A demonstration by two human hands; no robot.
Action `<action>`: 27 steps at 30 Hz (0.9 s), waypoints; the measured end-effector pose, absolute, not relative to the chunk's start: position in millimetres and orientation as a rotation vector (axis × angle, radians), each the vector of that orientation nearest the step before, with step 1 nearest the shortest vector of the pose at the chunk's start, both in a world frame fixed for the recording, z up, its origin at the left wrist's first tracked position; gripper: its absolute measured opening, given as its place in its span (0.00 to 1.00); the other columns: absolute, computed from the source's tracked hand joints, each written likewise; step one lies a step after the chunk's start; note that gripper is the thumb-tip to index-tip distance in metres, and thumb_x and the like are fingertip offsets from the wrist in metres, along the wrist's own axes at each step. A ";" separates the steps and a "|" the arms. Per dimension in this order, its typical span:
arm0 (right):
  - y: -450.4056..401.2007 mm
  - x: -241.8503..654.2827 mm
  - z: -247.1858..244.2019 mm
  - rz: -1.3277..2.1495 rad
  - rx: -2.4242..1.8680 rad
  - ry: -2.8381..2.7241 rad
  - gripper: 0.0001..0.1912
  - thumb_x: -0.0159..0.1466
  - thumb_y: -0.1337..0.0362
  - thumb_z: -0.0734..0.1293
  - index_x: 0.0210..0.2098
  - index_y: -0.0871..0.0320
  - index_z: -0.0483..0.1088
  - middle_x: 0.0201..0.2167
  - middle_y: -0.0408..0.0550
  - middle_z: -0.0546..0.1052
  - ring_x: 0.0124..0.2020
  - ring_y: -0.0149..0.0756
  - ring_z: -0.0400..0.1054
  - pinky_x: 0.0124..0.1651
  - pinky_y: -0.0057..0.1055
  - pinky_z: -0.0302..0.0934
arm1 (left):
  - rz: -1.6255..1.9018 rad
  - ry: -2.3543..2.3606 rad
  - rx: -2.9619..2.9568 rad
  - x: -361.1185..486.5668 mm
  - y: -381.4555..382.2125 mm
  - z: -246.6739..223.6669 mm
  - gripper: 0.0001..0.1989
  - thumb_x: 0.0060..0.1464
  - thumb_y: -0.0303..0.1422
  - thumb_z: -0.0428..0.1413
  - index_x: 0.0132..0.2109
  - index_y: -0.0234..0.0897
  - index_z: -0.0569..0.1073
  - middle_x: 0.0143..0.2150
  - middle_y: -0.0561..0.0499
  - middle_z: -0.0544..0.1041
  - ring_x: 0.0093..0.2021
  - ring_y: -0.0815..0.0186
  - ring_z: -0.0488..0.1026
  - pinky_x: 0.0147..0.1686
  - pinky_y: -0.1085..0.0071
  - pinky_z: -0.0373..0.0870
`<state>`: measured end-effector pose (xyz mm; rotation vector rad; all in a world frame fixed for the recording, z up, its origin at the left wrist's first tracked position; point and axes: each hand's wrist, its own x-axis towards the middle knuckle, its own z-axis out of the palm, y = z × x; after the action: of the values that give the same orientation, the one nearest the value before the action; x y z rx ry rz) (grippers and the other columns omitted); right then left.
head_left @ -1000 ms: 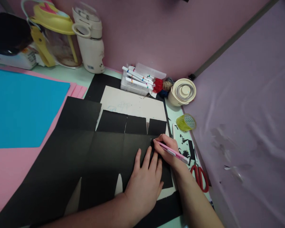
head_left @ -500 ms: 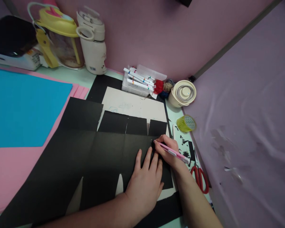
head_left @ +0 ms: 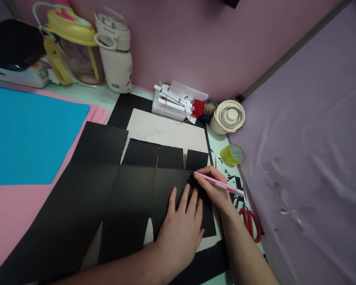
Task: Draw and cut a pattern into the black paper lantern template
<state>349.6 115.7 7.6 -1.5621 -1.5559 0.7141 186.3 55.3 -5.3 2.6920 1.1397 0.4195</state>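
The left hand (head_left: 178,229) lies flat with its fingers spread on the right part of the slit black card (head_left: 136,190), while the right hand (head_left: 215,192) pinches a slim pink pen-like tool (head_left: 219,183) near its front end, close below the notch at the card's far right; whether its point touches is too small to tell. For a clean stroke, it would seem best to press down evenly with the spread fingers just clear of the tool's path and to guide the point lightly, so that the card neither slides nor buckles at its slits.
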 end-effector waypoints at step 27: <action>115.5 358.3 7.4 0.912 -1.541 -1.595 0.04 0.59 0.64 0.68 0.30 0.57 0.74 0.29 0.46 0.78 0.29 0.34 0.70 0.31 0.28 0.63 | 0.460 1.148 2.685 187.8 53.2 -9.2 0.30 0.60 0.49 0.49 0.62 0.33 0.68 0.67 0.38 0.61 0.70 0.45 0.47 0.65 0.39 0.41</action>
<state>358.3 115.5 7.4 -1.5407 -1.5946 0.9118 187.8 53.2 -9.2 2.6850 1.1479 0.4597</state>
